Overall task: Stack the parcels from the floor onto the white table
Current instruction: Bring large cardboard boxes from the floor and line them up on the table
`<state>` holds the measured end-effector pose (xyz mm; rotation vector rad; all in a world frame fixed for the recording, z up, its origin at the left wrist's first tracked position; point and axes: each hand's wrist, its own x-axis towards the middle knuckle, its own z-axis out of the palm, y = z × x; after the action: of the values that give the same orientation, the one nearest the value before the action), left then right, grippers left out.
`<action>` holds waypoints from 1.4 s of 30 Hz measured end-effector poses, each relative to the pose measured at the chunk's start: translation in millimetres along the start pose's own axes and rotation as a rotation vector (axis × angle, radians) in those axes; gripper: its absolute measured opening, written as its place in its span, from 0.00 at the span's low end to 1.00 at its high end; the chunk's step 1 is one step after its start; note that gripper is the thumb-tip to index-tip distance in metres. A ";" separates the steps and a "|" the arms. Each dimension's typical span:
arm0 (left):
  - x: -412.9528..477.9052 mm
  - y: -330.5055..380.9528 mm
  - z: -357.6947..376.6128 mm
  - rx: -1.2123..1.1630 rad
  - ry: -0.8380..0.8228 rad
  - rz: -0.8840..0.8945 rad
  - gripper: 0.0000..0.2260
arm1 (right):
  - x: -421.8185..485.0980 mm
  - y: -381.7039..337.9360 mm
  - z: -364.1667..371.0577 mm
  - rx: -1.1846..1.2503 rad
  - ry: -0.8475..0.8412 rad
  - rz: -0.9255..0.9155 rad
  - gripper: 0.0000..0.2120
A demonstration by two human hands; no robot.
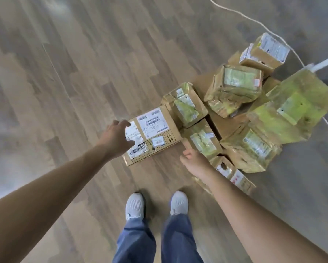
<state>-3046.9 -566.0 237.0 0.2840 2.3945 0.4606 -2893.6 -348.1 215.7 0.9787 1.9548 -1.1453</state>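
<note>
Left hand spreads over labelled box on wood-plank floor.

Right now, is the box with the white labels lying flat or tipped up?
Lying flat: the labelled box rests on the floor, its broad label side facing up.

**Hidden, cropped, unreadable**

Left hand lies over the left end of the flat box, covering part of its labels. Label print on every parcel is too small and soft to read. Right hand hides part of a small box; whether its fingertip touches the flat box's corner, cannot tell. Brown cardboard under the pile is mostly covered. White cable runs off the top and right edges. White bar cropped at right. Forearms and jeans cut by the frame. Floor at left is smeared.
</note>
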 end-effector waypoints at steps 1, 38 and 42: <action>20.9 -1.3 10.4 0.017 0.009 0.032 0.31 | 17.1 7.2 7.4 0.060 -0.010 0.016 0.20; -192.4 284.2 -222.5 -0.568 -0.121 0.203 0.18 | -351.9 -99.1 -234.8 0.575 0.469 -0.367 0.17; -242.3 348.2 -247.8 -0.560 -0.116 0.355 0.23 | -419.9 -96.7 -283.0 0.551 0.554 -0.417 0.20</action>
<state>-2999.8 -387.4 692.2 0.4625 2.0028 1.2108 -2812.2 -238.7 712.8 1.3102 2.4104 -1.8731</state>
